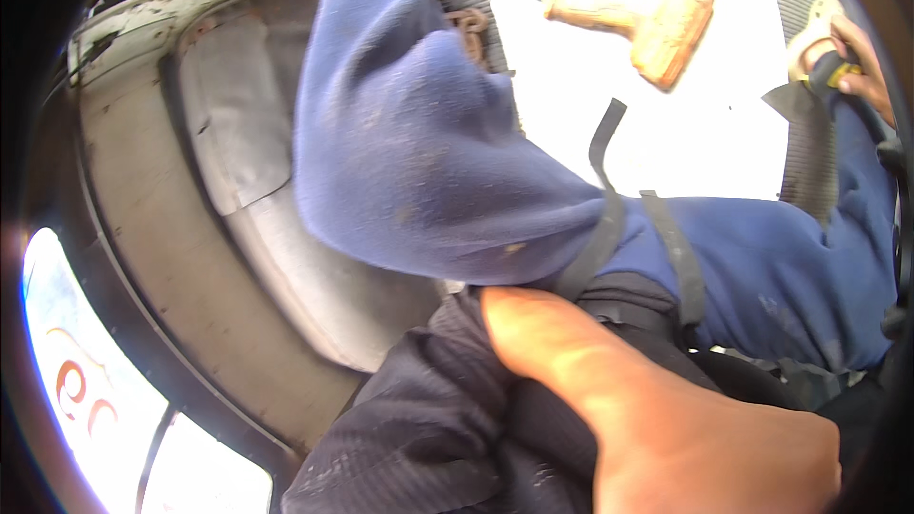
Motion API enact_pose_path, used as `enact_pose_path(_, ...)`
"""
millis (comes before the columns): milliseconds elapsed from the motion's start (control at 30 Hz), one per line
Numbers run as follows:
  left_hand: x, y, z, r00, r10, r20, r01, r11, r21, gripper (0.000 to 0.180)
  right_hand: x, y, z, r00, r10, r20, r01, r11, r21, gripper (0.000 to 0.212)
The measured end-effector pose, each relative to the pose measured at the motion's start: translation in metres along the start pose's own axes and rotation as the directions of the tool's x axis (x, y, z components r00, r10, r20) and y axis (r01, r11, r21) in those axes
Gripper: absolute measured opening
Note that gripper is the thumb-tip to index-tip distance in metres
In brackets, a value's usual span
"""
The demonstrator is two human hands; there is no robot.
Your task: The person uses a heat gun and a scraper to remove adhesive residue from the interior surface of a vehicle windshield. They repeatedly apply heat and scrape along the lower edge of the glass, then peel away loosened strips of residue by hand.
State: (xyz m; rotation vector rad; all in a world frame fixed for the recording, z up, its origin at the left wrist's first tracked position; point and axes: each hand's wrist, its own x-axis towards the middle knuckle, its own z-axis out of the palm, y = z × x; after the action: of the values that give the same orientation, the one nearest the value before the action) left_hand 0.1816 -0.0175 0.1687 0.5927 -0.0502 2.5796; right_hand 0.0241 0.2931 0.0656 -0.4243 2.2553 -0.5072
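My left hand [733, 447] is at the lower right, close in front of me, its forearm crossing my lap from a black sleeve [400, 428]. It looks closed in a fist; the fingers curl out of sight, so anything inside is hidden. At the upper right edge, my right hand [868, 76] grips a black-and-yellow handle [830, 70] beside a foot in a pale clog [812, 27]. A dark, flat, wedge-like piece [786, 101] shows next to the handle; whether they join is unclear. A worn orange-brown, drill-shaped tool [674, 24] lies on a bright white sheet [705, 148].
Blue trouser legs [428, 152] cross the middle, with loose grey straps [678, 257] over them. Rusty chain links [466, 30] lie on ribbed grey matting [809, 157]. A curved metal panel [248, 114] and a vehicle side with a bright window [105, 371] stand left.
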Motion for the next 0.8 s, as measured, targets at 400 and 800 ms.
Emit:
enact_pose_path(400,-0.016,0.036,-0.004,0.993,-0.072,0.095,0.044,0.962,0.269,0.025,-0.017,-0.019,0.003,1.0,0.001,-0.031,-0.001,1.0,-0.01,0.024)
enact_pose_path(800,-0.033,0.021,0.02,0.995,0.028,0.093,-0.056,0.95,0.308,0.024,-0.02,-0.009,0.02,0.966,-0.063,-0.252,0.019,0.985,-0.173,0.042)
